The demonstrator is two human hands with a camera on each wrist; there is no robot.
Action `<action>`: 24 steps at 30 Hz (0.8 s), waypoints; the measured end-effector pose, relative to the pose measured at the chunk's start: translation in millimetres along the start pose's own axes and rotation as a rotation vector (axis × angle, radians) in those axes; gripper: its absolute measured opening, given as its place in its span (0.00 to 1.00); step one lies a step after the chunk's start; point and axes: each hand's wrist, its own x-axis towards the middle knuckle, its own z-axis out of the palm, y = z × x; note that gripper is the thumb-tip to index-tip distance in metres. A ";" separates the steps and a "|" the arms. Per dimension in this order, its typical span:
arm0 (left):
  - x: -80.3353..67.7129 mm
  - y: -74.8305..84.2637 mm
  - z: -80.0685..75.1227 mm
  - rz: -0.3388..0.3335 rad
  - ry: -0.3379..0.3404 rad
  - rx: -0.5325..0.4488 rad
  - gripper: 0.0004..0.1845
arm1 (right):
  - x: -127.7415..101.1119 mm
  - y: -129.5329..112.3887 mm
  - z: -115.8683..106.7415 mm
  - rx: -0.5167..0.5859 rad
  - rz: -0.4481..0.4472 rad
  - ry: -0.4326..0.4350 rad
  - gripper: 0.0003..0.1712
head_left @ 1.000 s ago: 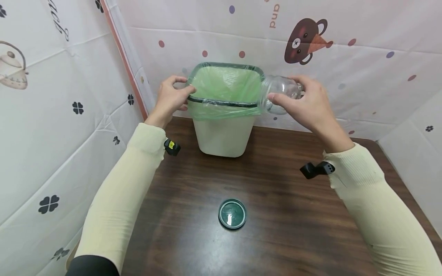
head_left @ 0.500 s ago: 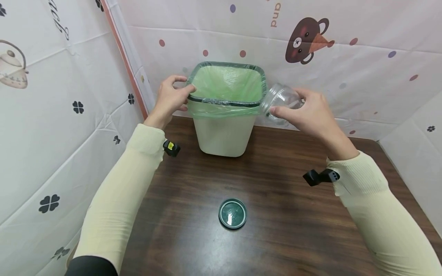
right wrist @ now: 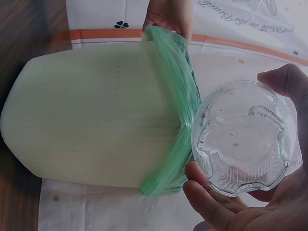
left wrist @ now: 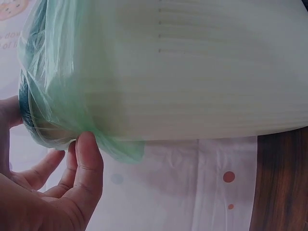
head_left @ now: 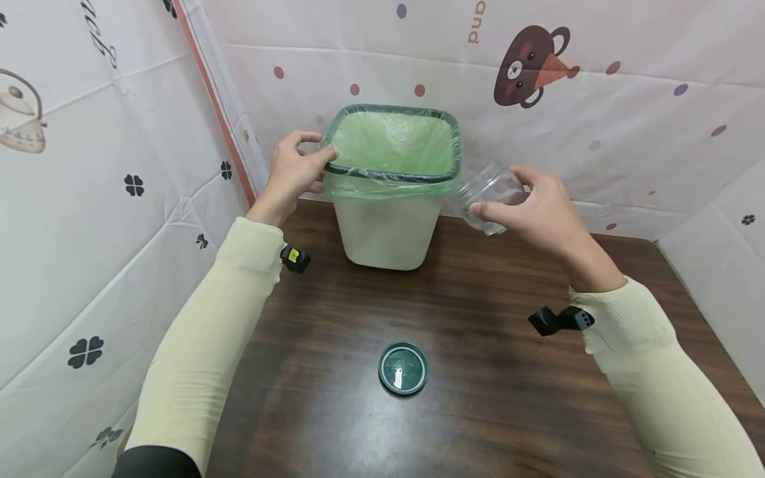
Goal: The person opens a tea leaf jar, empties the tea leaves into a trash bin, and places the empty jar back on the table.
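A pale trash can (head_left: 385, 232) with a dark rim stands at the back of the table, lined with a green plastic bag (head_left: 391, 149) folded over its edge. My left hand (head_left: 291, 174) grips the can's left rim, thumb over the top and other fingers outside against the bag (left wrist: 72, 96). Just right of the can, my right hand (head_left: 546, 216) holds a clear glass jar (head_left: 490, 192) between thumb and fingers. The jar is tilted, mouth toward the can and upward; in the right wrist view its base (right wrist: 236, 144) faces the camera, and nothing shows inside.
A green round lid (head_left: 403, 369) lies on the dark wooden table (head_left: 478, 398) in front of the can. Printed white cloth (head_left: 358, 60) hangs behind the can and along both sides.
My right hand has lowered the jar beside the can's rim and turned it from lying sideways to more upright. My left hand keeps its place on the rim.
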 end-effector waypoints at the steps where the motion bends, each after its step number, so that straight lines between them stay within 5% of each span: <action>1: -0.4 -0.2 0.0 -0.001 -0.001 0.000 0.28 | -1.4 1.0 0.0 -0.001 0.002 0.002 0.37; 24: -5.6 -2.4 1.2 0.005 -0.003 -0.027 0.31 | -26.8 23.5 3.0 0.015 -0.053 0.041 0.33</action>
